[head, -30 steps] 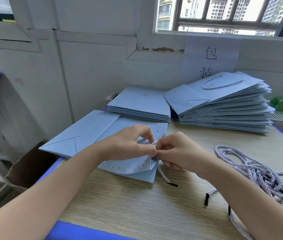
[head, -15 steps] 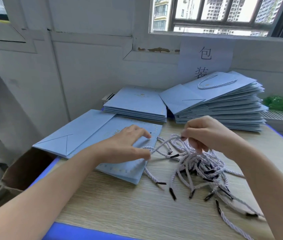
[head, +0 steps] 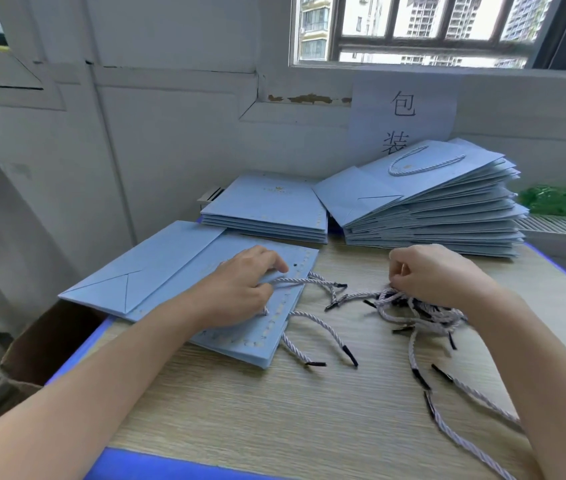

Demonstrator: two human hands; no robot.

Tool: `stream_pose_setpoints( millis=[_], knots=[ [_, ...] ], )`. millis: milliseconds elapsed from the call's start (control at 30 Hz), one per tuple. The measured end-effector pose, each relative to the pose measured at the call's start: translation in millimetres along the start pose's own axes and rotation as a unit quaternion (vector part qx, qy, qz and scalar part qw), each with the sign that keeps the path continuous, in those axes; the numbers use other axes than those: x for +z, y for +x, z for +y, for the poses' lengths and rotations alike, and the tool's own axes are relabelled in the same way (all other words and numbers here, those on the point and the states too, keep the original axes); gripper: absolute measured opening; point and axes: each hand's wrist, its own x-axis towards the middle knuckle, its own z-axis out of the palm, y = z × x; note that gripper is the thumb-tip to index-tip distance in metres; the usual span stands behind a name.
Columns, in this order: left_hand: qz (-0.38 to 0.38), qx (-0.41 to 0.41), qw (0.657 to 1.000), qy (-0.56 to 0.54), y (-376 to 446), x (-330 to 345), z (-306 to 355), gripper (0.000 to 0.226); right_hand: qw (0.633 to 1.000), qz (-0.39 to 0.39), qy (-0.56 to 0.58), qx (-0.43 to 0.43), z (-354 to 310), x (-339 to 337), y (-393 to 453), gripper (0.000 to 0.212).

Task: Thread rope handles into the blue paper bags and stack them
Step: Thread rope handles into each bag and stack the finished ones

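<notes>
A flat blue paper bag [head: 170, 268] lies on the wooden table [head: 274, 417] at the left. My left hand [head: 240, 285] rests on its open end and pinches a white twisted rope [head: 309, 281] between thumb and fingers. Two more black-tipped rope ends [head: 323, 332] stick out from the bag's mouth. My right hand [head: 441, 275] is curled round a tangled bundle of ropes [head: 416, 311] lying on the table to the right. A low pile of blue bags [head: 267, 209] sits at the back, and beside it a taller pile [head: 441, 209] topped by a bag with a rope handle.
Loose ropes [head: 465, 434] trail toward the front right table edge. A paper sign [head: 402, 112] hangs on the wall under the window. A green package [head: 565, 200] lies at the far right, and a cardboard box [head: 42, 344] stands below the table's left edge.
My right hand has lowered the rope bundle onto the table and moved right. My left hand has closed on one rope over the bag's mouth.
</notes>
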Motion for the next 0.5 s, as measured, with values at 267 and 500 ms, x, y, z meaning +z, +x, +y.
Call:
stream_pose_setpoints(
  millis=[267,500],
  knots=[
    [0.023,0.014,1.0,0.01,0.6,4.9,-0.1,0.028,0.978,0.112,0.152,-0.089,-16.7,1.8,-1.2,0.016],
    [0.039,0.046,0.998,-0.031,-2.6,5.0,4.5,0.033,0.973,0.069,0.116,-0.19,-37.2,18.5,0.5,0.009]
  ],
)
